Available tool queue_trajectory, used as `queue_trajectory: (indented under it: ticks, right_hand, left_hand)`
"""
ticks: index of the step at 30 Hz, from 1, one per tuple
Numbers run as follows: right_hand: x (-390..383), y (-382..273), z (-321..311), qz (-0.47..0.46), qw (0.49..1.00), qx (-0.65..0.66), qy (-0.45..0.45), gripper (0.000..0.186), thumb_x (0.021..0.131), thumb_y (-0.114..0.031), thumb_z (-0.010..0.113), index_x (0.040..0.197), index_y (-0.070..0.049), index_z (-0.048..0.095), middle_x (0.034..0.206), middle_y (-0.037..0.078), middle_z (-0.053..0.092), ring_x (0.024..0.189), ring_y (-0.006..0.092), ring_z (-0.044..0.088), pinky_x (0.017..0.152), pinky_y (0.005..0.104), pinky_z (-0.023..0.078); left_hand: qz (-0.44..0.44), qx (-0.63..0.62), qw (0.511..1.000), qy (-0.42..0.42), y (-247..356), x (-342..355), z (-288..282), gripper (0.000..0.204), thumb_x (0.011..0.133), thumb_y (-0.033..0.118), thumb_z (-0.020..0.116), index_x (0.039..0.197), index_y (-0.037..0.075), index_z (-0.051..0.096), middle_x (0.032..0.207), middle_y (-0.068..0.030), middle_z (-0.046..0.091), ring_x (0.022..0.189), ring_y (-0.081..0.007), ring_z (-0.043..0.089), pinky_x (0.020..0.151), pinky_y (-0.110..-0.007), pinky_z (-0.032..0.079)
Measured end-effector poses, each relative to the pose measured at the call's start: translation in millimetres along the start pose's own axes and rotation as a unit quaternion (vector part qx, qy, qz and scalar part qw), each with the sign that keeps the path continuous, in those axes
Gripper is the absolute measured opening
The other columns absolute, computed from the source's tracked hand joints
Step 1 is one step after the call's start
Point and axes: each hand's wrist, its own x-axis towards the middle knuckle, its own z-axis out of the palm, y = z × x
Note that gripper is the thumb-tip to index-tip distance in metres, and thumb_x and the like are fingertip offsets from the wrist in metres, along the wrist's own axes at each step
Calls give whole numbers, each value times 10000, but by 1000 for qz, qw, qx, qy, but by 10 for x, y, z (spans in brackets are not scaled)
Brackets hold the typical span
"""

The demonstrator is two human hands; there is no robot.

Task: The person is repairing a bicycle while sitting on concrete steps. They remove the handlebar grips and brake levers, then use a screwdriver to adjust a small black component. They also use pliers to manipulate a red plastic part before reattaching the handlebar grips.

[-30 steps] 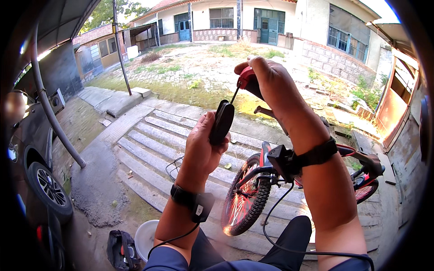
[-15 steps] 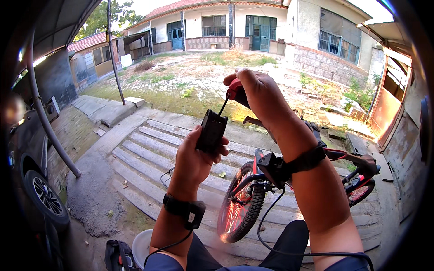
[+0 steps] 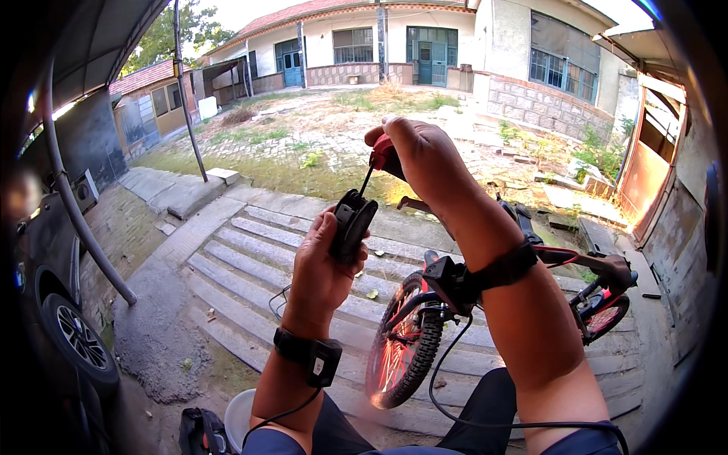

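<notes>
Here's the left hand (image 3: pixel 311 274), thumb and fingers pinching a black bicycle pedal (image 3: pixel 351 229); below, a black wrist unit (image 3: pixel 324 364) wears a pale mark, too small to read. The pedal's up above the grooved paving (image 3: pixel 254 264), tilted, two rounded sides showing! A thin-shafted, red-and-black hand tool (image 3: pixel 386 155) reaches its top, right hand (image 3: pixel 426 157) wrapped round the handle.

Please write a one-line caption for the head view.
The left hand holds a black part, the right hand a red-handled tool, near a bicycle.
</notes>
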Motion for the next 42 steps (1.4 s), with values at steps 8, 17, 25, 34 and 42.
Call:
queue_trajectory:
  ticks: [8, 17, 25, 34, 42]
  right_hand:
    - [-9, 78, 26, 51, 996, 70, 0, 302, 966, -208, 406, 888, 14, 595, 731, 143, 642, 690, 289, 629, 670, 362, 506]
    - [-21, 121, 33, -24, 1000, -9, 5, 393, 942, -295, 385, 793, 5, 588, 722, 149, 632, 685, 320, 602, 688, 396, 483]
    - [-5, 86, 53, -5, 1000, -3, 7, 455, 937, -346, 354, 737, 1, 569, 706, 171, 606, 670, 344, 564, 672, 425, 458]
    - [-43, 11, 45, 57, 998, -2, 10, 475, 932, -364, 350, 724, -4, 581, 704, 168, 618, 675, 337, 573, 684, 422, 460]
    - [-47, 6, -4, 1, 998, -61, -15, 452, 952, -335, 379, 801, 23, 611, 776, 173, 653, 737, 309, 613, 734, 399, 477]
  left_hand:
    - [9, -40, 998, 37, -243, 16, 112, 380, 1015, 350, 523, 1295, 94, 517, 1009, -80, 638, 629, -119, 511, 517, -238, 385]
    - [-4, 1, 1000, 23, -257, -113, 195, 317, 974, 246, 606, 1209, 41, 546, 923, -78, 646, 678, -143, 603, 546, -248, 452]
    - [31, 69, 991, 113, -214, -241, -92, 136, 969, 173, 604, 1007, 43, 602, 882, -66, 654, 698, -183, 654, 567, -283, 548]
    - [198, 629, 751, 31, 124, -167, 350, 132, 893, 88, 687, 986, 14, 631, 798, -81, 680, 728, -174, 693, 668, -277, 532]
    - [429, 729, 533, 32, 234, 144, 754, 237, 836, 116, 738, 1004, 48, 586, 809, -123, 676, 677, -280, 683, 597, -360, 522]
